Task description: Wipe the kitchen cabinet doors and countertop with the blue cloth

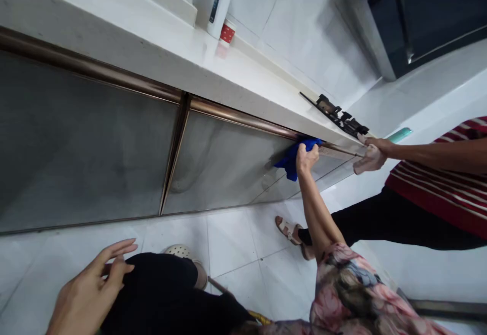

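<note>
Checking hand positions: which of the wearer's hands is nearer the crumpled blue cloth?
Left hand: open, lower left of view, well apart from the crumpled blue cloth. Right hand: out of view.

There's a bright blue cloth (294, 158) at the panel, a red shirt (441, 188) with white stripes, black trousers (395, 218), and a pink floral dress (352, 289)!

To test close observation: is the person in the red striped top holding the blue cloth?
No, the blue cloth is gripped by the hand of the person in the floral top.
</note>
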`<state>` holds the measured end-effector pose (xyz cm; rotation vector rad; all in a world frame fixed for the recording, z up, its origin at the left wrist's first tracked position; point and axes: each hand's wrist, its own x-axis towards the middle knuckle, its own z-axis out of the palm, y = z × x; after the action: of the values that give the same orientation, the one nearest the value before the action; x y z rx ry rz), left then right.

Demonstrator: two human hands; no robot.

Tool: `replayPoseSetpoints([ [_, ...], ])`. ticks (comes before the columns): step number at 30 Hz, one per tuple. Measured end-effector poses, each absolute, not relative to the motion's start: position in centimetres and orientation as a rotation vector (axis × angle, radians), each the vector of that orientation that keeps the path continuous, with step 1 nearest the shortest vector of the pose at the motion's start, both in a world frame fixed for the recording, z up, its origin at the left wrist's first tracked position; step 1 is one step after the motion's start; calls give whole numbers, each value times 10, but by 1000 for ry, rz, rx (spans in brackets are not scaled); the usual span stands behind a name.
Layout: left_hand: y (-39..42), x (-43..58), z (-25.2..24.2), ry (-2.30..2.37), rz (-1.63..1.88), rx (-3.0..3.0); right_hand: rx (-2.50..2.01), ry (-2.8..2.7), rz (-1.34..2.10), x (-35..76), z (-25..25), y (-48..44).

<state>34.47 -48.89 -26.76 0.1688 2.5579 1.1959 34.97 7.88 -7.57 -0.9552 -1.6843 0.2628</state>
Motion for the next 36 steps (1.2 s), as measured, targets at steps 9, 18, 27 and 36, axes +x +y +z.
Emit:
replayPoseSetpoints([
  [9,-477,352,-270,2619,795,482,-405,-1887,12,295,-119,-23],
  [18,-500,353,-282,2621,644,368,-196,-2230,-422,332,-112,34],
  [27,-506,352,-291,2672,718,371,-354,-2456,-188,373,-72,106],
  [36,-487,365,-269,2698,624,438,-588,-2127,13,397,-92,123],
])
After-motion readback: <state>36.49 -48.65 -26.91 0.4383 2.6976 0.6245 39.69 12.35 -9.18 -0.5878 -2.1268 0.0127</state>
